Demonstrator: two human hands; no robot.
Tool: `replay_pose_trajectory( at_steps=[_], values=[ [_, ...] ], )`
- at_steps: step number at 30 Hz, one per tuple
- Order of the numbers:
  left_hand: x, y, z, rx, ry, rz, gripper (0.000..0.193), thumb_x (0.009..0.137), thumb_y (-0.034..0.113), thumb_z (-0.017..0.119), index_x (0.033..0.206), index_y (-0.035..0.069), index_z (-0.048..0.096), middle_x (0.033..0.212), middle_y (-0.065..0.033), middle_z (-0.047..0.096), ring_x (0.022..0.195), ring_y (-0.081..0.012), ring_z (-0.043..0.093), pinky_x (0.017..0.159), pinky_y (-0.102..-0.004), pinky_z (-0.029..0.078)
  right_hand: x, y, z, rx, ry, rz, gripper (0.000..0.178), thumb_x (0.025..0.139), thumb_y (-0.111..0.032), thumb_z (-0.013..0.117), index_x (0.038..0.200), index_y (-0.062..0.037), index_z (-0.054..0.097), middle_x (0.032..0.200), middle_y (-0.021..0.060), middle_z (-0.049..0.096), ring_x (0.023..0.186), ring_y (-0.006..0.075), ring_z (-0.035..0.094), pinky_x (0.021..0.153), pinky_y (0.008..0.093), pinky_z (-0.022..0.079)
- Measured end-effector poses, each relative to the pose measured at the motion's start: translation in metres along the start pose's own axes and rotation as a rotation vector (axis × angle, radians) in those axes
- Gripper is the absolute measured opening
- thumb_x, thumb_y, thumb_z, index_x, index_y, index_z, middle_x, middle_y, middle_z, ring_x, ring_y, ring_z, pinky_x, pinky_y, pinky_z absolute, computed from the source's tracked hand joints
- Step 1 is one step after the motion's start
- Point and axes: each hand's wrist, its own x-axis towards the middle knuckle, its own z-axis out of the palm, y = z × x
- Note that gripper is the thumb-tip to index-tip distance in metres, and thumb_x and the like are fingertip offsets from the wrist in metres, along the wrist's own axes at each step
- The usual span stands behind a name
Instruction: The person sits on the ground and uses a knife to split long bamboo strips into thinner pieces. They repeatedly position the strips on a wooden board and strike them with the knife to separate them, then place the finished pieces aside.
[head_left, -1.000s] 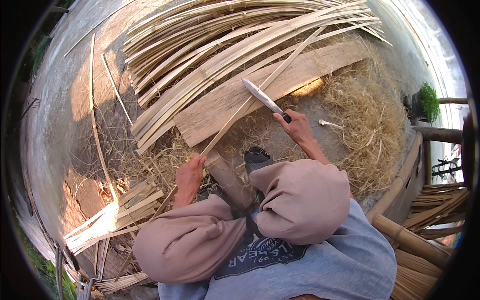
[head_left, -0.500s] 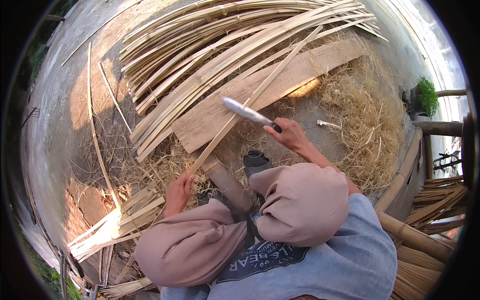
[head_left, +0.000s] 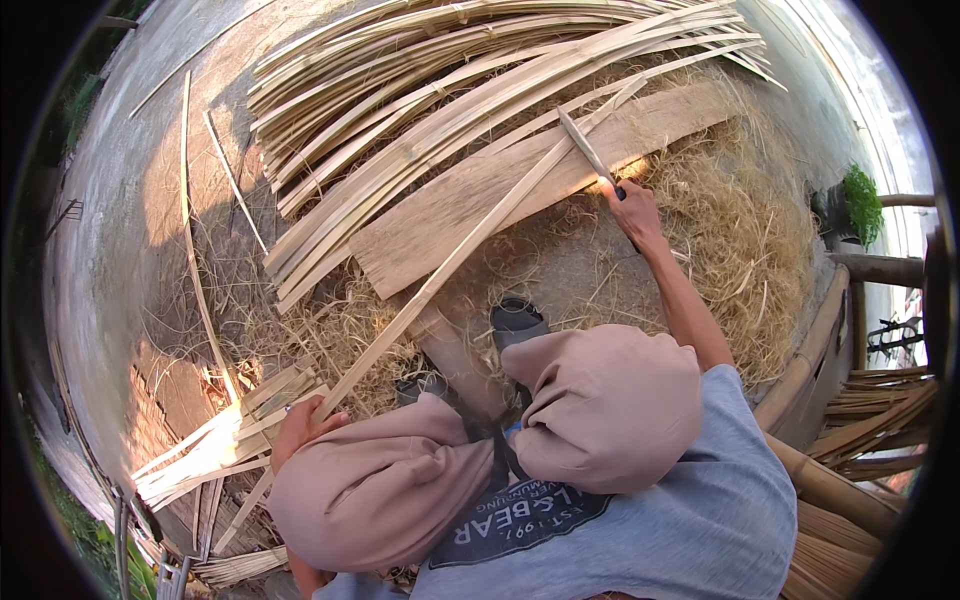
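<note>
I have the left hand [head_left: 301, 427] pinching the strip [head_left: 461, 256] and the right hand [head_left: 637, 214] gripping the knife [head_left: 587, 146], the board [head_left: 408, 247] beneath apparently serving as support.

The head view looks steeply down from the wearer's head, with the shirt [head_left: 690, 500] and knees [head_left: 605, 405] close below and the floor [head_left: 585, 270] spread farther out ahead. Its wide fisheye frame is round, bordered in black.

My knife blade [head_left: 586, 146] was smooth metal, the strip [head_left: 430, 287] and broad board [head_left: 400, 250] matt wood, my trousers [head_left: 605, 410] matt cloth.
</note>
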Motion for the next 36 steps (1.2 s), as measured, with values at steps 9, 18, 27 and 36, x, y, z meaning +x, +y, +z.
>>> replay_pose_trajectory(
  at_steps=[9, 18, 27, 36],
  values=[
    [0.086, 0.088, 0.153, 0.517, 0.059, 0.604, 0.043, 0.095, 0.044, 0.075, 0.098, 0.002, 0.07, 0.074, -0.015, 0.065, 0.065, -0.0284, 0.06, 0.063, -0.0419, 0.047, -0.066, -0.065, 0.048, 0.264, -0.213, 0.105, 0.067, 0.1, -0.061, 0.058, 0.082, 0.0033, 0.067, 0.069, 0.0251, 0.065, 0.07, 0.0422, 0.067, 0.067, 0.0504, 0.05],
    [0.07, 0.039, 0.091, 0.377, -0.08, 0.433, 0.04, 0.096, 0.035, 0.078, 0.076, 0.004, 0.063, 0.061, -0.0004, 0.056, 0.053, -0.0091, 0.044, 0.049, -0.0305, 0.032, -0.052, -0.019, 0.023, 0.075, -0.036, -0.024, 0.062, 0.099, -0.059, 0.063, 0.079, -0.0001, 0.065, 0.067, 0.0217, 0.062, 0.067, 0.0392, 0.066, 0.06, 0.0494, 0.049],
    [0.046, 0.039, 0.051, 0.258, -0.32, 0.14, 0.032, 0.1, 0.033, 0.073, 0.083, 0.009, 0.062, 0.061, 0.0045, 0.054, 0.051, -0.0048, 0.046, 0.047, -0.0244, 0.033, -0.051, -0.009, 0.015, 0.026, -0.081, -0.125, 0.061, 0.098, -0.059, 0.063, 0.08, -0.0007, 0.063, 0.068, 0.02, 0.062, 0.068, 0.0367, 0.065, 0.062, 0.0476, 0.048],
    [0.078, 0.044, 0.108, 0.595, 0.003, 0.941, 0.062, 0.094, 0.038, 0.078, 0.146, 0.012, 0.058, 0.104, -0.0107, 0.072, 0.08, -0.0227, 0.068, 0.067, -0.0393, 0.052, -0.017, 0.005, 0.02, 0.116, -0.04, 0.115, 0.07, 0.099, -0.062, 0.058, 0.077, 0.0033, 0.062, 0.064, 0.024, 0.062, 0.065, 0.0405, 0.065, 0.063, 0.0476, 0.049]
  ],
)
